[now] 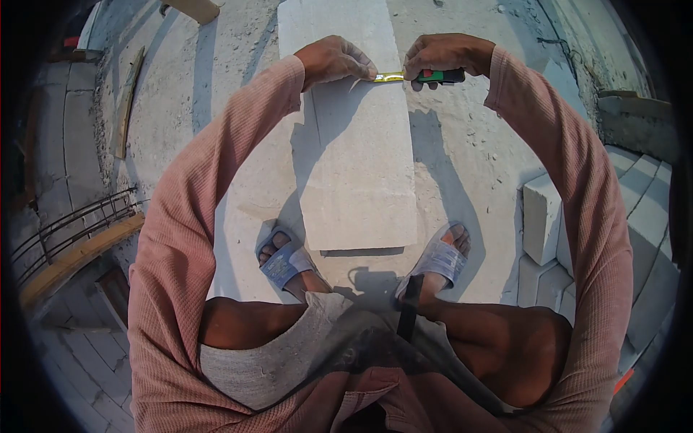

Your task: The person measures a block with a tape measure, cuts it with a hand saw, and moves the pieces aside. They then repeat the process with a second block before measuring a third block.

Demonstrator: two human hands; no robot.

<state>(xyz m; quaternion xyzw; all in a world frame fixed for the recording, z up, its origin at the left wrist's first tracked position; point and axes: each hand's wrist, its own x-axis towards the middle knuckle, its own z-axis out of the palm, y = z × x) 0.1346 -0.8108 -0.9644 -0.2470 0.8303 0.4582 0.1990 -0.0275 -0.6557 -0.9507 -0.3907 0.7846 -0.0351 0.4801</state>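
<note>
Both sleeved arms curve out over a slab (354,144). Left hand (333,59) pinches the yellow tape (390,76); right hand (444,58) grips its case (442,75), stretched across the slab.

Both arms outstretched, left hand (333,59) and right hand (442,56) with fingers pinched shut.
</note>
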